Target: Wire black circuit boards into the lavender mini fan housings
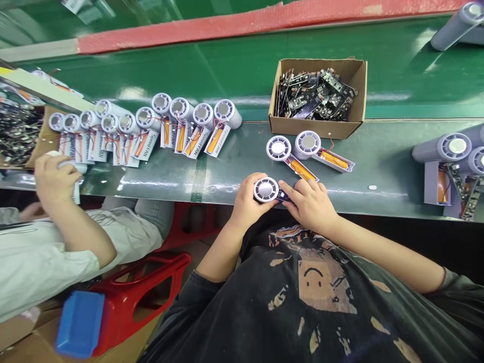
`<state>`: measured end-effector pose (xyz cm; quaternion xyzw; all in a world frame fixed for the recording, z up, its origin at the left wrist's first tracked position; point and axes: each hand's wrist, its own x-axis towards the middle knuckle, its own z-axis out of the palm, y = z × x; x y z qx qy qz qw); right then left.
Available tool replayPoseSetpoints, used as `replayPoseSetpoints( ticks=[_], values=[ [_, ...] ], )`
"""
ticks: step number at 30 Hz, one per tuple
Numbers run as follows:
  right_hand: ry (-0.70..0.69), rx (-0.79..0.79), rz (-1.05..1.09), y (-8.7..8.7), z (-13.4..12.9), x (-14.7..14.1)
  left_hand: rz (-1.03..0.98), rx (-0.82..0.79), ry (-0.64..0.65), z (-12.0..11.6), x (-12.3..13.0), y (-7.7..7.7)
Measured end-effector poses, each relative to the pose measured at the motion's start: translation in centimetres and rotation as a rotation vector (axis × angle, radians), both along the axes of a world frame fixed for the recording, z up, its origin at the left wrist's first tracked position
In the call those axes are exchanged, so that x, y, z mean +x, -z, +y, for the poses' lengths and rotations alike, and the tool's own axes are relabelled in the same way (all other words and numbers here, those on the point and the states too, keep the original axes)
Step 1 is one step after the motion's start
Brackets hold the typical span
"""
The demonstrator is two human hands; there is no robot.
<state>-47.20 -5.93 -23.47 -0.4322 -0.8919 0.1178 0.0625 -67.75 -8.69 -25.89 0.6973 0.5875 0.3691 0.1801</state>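
Inside the left hand (pixel 244 205), gripped, sits the fan (pixel 265 189) (right hand (pixel 312 204) pinching its board (pixel 282 194)).

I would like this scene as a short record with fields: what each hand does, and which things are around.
Left hand: holds a pale fan, round face up
Right hand: fingers at a dark circuit board beside the fan's head
Ahead on bench: two other fans, orange parts showing in their handles
Cardboard box: open, filled with circuit boards
Co-worker's hand: at far left, holding a pale part
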Motion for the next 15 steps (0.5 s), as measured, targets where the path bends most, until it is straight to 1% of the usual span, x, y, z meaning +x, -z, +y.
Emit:
replayPoseSetpoints(
  ticks=[2,6,8,11,13,15],
  values=[
    [-0.014,0.034,-0.062,-0.1,-0.2,-0.3,-0.003,-0.007,-0.016,-0.1,0.2,0.1],
    [-0.034,0.043,-0.101,-0.4,-0.3,-0.6,-0.068,-0.007,-0.048,-0.3,0.4,0.2],
    [-0.035,0.036,-0.111,-0.5,-0.2,-0.6,-0.135,-0.024,-0.018,-0.5,0.1,0.2],
    [-0.027,0.000,-0.118,-0.5,0.1,-0.7,-0.255,-0.101,0.087,-0.9,-0.8,0.3],
    [-0.028,-0.025,-0.091,-0.2,0.1,-0.7,-0.295,-0.116,0.115,-1.2,-1.7,0.2],
    [-0.073,-0.032,0.030,0.3,-0.2,-0.3,-0.303,-0.070,0.085,-1.7,-2.5,0.2]
  ],
)
